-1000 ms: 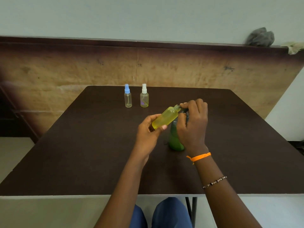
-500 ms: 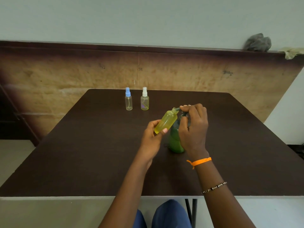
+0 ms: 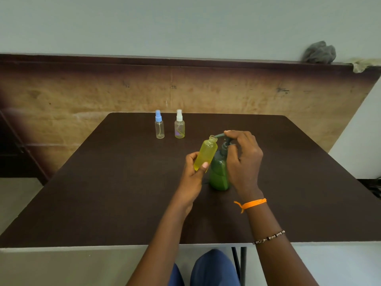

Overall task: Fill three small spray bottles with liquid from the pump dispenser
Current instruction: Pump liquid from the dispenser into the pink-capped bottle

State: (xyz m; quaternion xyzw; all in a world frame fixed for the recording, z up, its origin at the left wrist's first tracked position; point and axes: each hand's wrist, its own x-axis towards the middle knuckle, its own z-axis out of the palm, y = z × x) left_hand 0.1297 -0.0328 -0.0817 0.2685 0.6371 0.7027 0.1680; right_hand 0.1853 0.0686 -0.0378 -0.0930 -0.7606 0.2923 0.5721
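Head view: a person sits at a dark brown table point(image 3: 103, 193) with a fine grained, matte top and a pale front edge.
Left hand: the left hand point(image 3: 192, 172) grips the lower half of an uncapped yellow bottle point(image 3: 206, 154), thumb across its front and fingers wrapped behind.
Yellow bottle: a smooth, translucent plastic cylinder with rounded shoulders and a short threaded neck, tilted so that its open mouth sits right at the pump's spout; it looks full of yellowish liquid.
Right hand: the right hand point(image 3: 243, 157) is curled over the head of the pump dispenser point(image 3: 219, 172), fingertips resting on top of the spout, palm hiding the bottle's right side.
Pump dispenser: glossy green plastic, rounded body, darker collar and thin nozzle; it stands upright on the table, touching the yellow bottle.
Blue-capped spray bottle point(image 3: 159, 125): clear, slim cylinder with a dip tube visible, upright near the far edge.
White-capped spray bottle point(image 3: 179, 125): same shape, just beside the blue one, faintly yellow inside.
Wrist: an orange thread band point(image 3: 250, 204) and a beaded bracelet point(image 3: 269, 237) on the right forearm.
Backdrop: a worn brown panel point(image 3: 82, 96) against a pale wall, with a crumpled grey cloth point(image 3: 319, 52) on its top ledge.
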